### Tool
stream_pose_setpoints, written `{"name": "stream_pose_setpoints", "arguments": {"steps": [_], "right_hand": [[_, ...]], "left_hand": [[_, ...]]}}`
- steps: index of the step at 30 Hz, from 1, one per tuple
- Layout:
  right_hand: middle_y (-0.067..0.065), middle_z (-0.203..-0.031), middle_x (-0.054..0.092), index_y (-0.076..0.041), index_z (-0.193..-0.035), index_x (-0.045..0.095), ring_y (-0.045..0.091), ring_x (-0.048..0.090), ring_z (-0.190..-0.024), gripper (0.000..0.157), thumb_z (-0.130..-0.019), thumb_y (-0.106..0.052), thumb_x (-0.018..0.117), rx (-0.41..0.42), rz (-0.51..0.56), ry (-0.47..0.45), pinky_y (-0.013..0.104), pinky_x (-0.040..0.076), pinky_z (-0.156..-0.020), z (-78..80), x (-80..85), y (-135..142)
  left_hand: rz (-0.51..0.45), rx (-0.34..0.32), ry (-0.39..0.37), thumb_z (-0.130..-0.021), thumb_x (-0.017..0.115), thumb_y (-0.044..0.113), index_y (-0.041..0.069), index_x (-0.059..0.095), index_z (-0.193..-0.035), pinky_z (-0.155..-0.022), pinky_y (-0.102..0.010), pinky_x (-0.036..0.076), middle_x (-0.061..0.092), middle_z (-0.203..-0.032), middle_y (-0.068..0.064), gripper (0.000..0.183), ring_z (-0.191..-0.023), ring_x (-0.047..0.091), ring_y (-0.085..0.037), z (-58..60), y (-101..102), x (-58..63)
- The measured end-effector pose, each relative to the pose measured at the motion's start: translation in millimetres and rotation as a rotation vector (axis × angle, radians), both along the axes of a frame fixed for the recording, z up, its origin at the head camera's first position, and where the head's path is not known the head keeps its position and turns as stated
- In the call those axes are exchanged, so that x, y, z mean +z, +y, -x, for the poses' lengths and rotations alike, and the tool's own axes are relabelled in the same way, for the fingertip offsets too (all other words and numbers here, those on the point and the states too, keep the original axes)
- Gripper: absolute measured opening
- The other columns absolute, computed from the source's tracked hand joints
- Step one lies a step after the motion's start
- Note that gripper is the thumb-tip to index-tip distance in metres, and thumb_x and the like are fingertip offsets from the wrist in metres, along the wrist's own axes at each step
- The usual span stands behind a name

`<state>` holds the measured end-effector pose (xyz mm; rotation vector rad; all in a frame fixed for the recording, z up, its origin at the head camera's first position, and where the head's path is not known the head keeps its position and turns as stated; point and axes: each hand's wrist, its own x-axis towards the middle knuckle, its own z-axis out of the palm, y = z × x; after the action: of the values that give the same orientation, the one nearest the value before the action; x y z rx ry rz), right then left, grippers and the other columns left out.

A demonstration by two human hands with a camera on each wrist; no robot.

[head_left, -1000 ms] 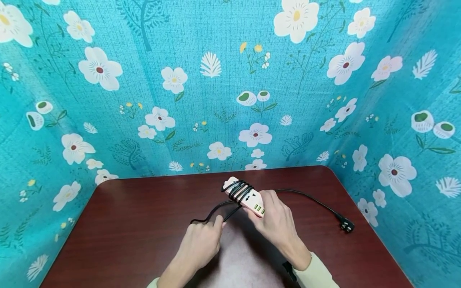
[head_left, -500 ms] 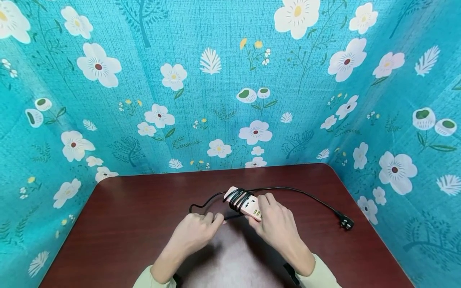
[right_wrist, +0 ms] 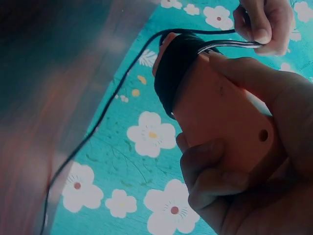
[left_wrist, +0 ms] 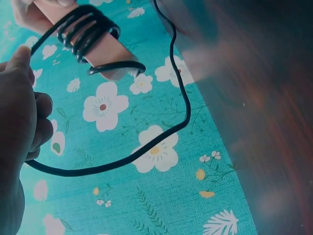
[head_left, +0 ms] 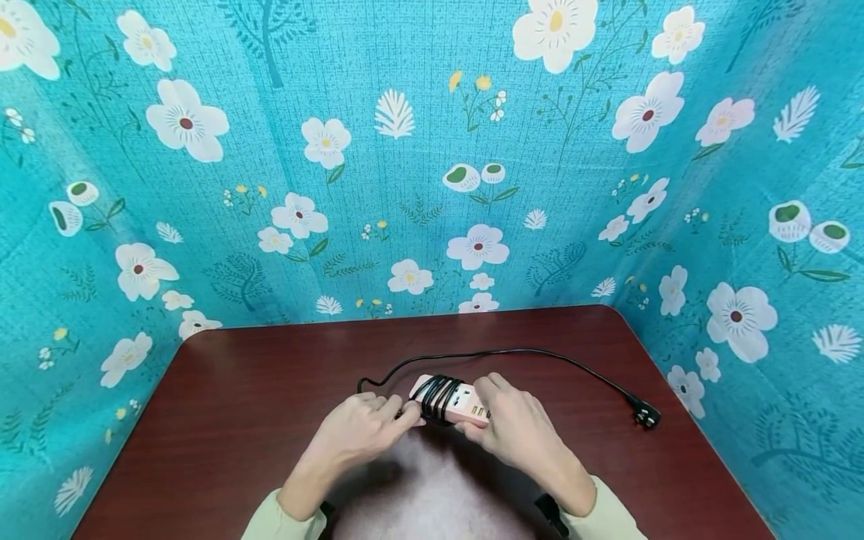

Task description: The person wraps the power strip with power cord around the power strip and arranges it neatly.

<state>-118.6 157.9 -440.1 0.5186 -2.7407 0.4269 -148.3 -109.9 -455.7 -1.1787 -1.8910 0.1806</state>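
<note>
My right hand (head_left: pixel 516 424) grips the near right end of a pink and white power strip (head_left: pixel 466 403), fingers on one side and thumb on the other. Several turns of its black cord (left_wrist: pixel 93 29) wrap the strip's far half. Close by on the left, my left hand (head_left: pixel 358 431) pinches the cord between thumb and forefinger, as the left wrist view shows. From that hand the loose cord loops outward. In the right wrist view the strip's plain pink back (right_wrist: pixel 215 112) faces the camera, with a small round hole near the held end.
The cord's free length runs rightward across the dark red-brown table (head_left: pixel 256 390) to a black plug (head_left: pixel 646 414) near the right side. A turquoise floral cloth (head_left: pixel 405 165) hangs behind the table and on both sides. Dark bands sit at both wrists.
The power strip has come down nearer to me and turned flatter. My left hand, pinching the cord, has shifted slightly left, then back close to the strip's wrapped end. The plug stays in place.
</note>
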Motion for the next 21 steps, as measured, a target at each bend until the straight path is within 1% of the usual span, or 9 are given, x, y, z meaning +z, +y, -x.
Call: {"name": "stream_pose_setpoints", "arguments": {"steps": [1,4,8,12,14,16,18,21], "right_hand": [[-0.008,-0.079,0.047,-0.018,-0.086,0.056,0.005,0.035,-0.055,0.048,-0.072,-0.042,0.095,0.012,0.005,-0.016,0.020,0.029,-0.049,0.2,-0.9,0.3],[-0.009,-0.081,0.049,-0.018,-0.089,0.058,0.004,0.036,-0.057,0.046,-0.073,-0.043,0.094,0.062,-0.003,-0.041,0.020,0.030,-0.050,1.3,-3.8,0.9],[-0.009,-0.085,0.054,-0.018,-0.093,0.059,0.002,0.040,-0.060,0.045,-0.074,-0.041,0.093,0.175,-0.028,-0.048,0.020,0.033,-0.052,3.4,-7.0,1.1],[-0.009,-0.088,0.057,-0.018,-0.097,0.061,0.000,0.042,-0.060,0.046,-0.074,-0.042,0.092,0.291,-0.056,-0.029,0.018,0.035,-0.051,5.1,-9.4,1.3],[-0.010,-0.088,0.057,-0.018,-0.099,0.061,-0.001,0.040,-0.059,0.046,-0.075,-0.044,0.092,0.340,-0.063,-0.021,0.017,0.035,-0.051,5.0,-10.1,1.0],[-0.010,-0.088,0.056,-0.019,-0.099,0.061,-0.001,0.038,-0.059,0.046,-0.076,-0.044,0.092,0.382,-0.054,-0.028,0.016,0.034,-0.051,4.5,-11.1,0.8],[-0.012,-0.087,0.055,-0.020,-0.100,0.061,-0.003,0.038,-0.061,0.045,-0.076,-0.044,0.092,0.417,-0.034,-0.047,0.014,0.033,-0.053,3.8,-12.2,0.8],[-0.014,-0.086,0.053,-0.021,-0.100,0.062,-0.004,0.038,-0.064,0.044,-0.076,-0.042,0.092,0.457,0.000,-0.065,0.011,0.032,-0.054,3.5,-14.2,1.3]], "left_hand": [[0.001,-0.006,-0.001,-0.116,0.036,0.026,0.016,0.061,-0.099,-0.044,-0.023,0.032,0.048,-0.064,0.004,0.032,-0.044,0.035,-0.010,0.5,-0.1,0.8],[-0.002,-0.028,0.008,-0.116,0.038,0.029,0.016,0.059,-0.096,-0.045,-0.022,0.034,0.046,-0.064,0.005,0.032,-0.045,0.034,-0.009,2.0,0.2,2.7],[-0.003,-0.072,0.006,-0.116,0.037,0.032,0.018,0.058,-0.095,-0.046,-0.021,0.033,0.043,-0.062,0.006,0.033,-0.046,0.033,-0.009,3.4,1.1,4.6],[0.007,-0.117,0.001,-0.115,0.038,0.023,0.020,0.056,-0.093,-0.046,-0.020,0.026,0.041,-0.062,0.008,0.028,-0.048,0.027,-0.007,4.0,1.9,6.9],[0.001,-0.142,0.000,-0.115,0.037,0.021,0.020,0.055,-0.093,-0.046,-0.020,0.024,0.040,-0.061,0.008,0.029,-0.051,0.019,-0.008,4.5,2.5,8.7],[-0.022,-0.176,0.000,-0.116,0.036,0.024,0.020,0.055,-0.091,-0.046,-0.019,0.022,0.037,-0.060,0.008,0.031,-0.056,0.013,-0.008,5.3,3.7,11.0],[-0.057,-0.219,-0.004,-0.116,0.036,0.031,0.020,0.056,-0.089,-0.045,-0.019,0.021,0.035,-0.059,0.008,0.036,-0.060,0.009,-0.009,5.7,4.9,13.6],[-0.107,-0.270,-0.044,-0.114,0.040,0.040,0.019,0.055,-0.081,-0.045,-0.019,0.020,0.034,-0.059,0.009,0.042,-0.061,0.008,-0.008,6.2,6.0,16.2]]}}
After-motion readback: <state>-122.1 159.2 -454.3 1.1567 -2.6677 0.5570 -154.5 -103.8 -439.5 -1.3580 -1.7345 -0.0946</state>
